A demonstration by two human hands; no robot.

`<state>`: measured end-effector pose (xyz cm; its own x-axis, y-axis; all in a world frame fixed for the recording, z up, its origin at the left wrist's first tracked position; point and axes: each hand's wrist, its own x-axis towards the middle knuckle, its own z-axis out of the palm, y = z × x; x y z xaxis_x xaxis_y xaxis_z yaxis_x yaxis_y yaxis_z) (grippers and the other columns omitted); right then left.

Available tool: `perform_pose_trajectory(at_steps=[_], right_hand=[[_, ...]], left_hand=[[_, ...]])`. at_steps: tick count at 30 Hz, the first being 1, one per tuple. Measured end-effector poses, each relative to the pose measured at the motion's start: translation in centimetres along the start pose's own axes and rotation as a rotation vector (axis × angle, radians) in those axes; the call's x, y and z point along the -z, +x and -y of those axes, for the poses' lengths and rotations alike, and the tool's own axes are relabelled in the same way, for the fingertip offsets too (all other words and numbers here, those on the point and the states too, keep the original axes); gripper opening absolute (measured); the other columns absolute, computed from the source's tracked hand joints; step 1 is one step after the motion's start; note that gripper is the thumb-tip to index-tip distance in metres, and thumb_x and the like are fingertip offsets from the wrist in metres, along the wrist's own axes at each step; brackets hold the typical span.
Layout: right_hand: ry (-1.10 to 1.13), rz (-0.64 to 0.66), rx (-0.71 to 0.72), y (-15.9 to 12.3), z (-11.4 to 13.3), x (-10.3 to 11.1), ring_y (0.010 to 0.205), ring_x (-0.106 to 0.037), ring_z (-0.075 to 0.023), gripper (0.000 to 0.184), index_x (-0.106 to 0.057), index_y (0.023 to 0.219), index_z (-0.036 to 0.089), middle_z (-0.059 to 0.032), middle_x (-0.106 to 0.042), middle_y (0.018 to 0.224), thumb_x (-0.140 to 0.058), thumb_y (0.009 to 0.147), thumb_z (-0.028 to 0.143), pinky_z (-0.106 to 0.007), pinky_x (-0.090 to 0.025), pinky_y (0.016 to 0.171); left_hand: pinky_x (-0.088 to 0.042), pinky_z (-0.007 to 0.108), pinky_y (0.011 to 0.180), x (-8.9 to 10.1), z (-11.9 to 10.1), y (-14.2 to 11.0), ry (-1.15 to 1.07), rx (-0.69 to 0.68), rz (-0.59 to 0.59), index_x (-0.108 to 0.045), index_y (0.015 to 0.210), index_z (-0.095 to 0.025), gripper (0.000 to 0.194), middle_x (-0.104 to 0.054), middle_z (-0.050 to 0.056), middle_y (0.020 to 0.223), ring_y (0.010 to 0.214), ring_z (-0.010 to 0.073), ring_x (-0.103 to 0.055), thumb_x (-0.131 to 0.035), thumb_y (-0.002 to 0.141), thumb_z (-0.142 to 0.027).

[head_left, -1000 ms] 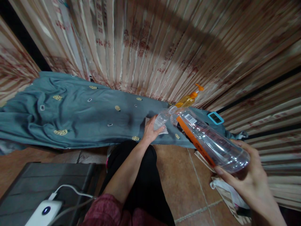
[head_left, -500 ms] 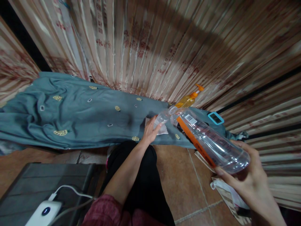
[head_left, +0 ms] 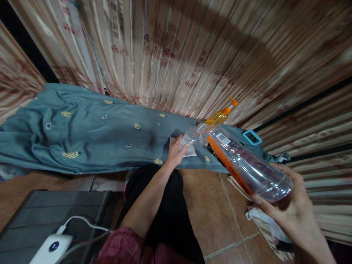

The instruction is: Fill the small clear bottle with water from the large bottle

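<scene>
My right hand (head_left: 291, 201) is closed around the base of a large clear plastic bottle (head_left: 247, 165) with an orange and black label. That bottle is tilted, its neck pointing down and left. At its mouth is the open top of a small clear bottle (head_left: 191, 135), which my left hand (head_left: 176, 151) grips by the body. Whether the two rims touch I cannot tell, and any liquid between them is too faint to see. A pale paper or cloth piece (head_left: 190, 151) lies under the small bottle. Just behind stands a yellow pump bottle (head_left: 218, 116) with an orange pump.
A blue-framed digital display (head_left: 252, 137) lies at the right end of the teal pineapple-print cloth (head_left: 118, 135). Pleated curtains (head_left: 165, 55) hang behind. On a dark grey stool or table (head_left: 82, 205) sits a white power bank (head_left: 51, 249) with a cable. A striped bag (head_left: 269, 234) rests on the tiled floor.
My left fingers have shifted slightly on the small bottle, more stretched along its side. The large bottle and my right hand stay nearly in place.
</scene>
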<state>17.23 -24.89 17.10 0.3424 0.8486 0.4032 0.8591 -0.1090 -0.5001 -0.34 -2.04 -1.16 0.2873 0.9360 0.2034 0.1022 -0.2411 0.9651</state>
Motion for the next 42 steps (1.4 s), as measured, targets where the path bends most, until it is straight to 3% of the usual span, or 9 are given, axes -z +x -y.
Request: perform_pose_trajectory(at_steps=[7, 30, 42], right_hand=[[-0.026, -0.010, 0.011, 0.23, 0.49, 0.04, 0.097, -0.068, -0.0260, 0.077, -0.053, 0.130, 0.028, -0.0067, -0.063, 0.118, -0.082, 0.068, 0.062, -0.035, -0.061, 0.076], [-0.040, -0.006, 0.037, 0.27, 0.46, 0.16, 0.096, -0.068, -0.0255, 0.078, -0.052, 0.133, 0.028, -0.0074, -0.062, 0.120, -0.082, 0.069, 0.062, -0.033, -0.062, 0.074], [-0.031, -0.004, 0.038, 0.25, 0.27, 0.00, 0.097, -0.068, -0.0258, 0.079, -0.053, 0.134, 0.029, -0.0069, -0.063, 0.120, -0.083, 0.069, 0.061, -0.034, -0.061, 0.075]], left_hand=[[-0.035, 0.046, 0.127, 0.09, -0.18, -0.03, 0.002, 0.020, 0.021, -0.053, 0.147, -0.016, 0.055, -0.058, 0.011, 0.153, 0.146, 0.0276, -0.050, -0.053, 0.097, -0.038], [-0.037, 0.045, 0.126, -0.02, -0.04, 0.00, -0.025, 0.027, -0.003, -0.056, 0.144, -0.021, 0.050, -0.061, 0.009, 0.150, 0.145, 0.0277, -0.052, -0.054, 0.098, -0.039], [-0.040, 0.038, 0.124, 0.06, -0.45, -0.09, -0.070, 0.008, -0.020, -0.060, 0.140, -0.021, 0.046, -0.065, 0.007, 0.145, 0.142, 0.0240, -0.055, -0.040, 0.103, -0.040]])
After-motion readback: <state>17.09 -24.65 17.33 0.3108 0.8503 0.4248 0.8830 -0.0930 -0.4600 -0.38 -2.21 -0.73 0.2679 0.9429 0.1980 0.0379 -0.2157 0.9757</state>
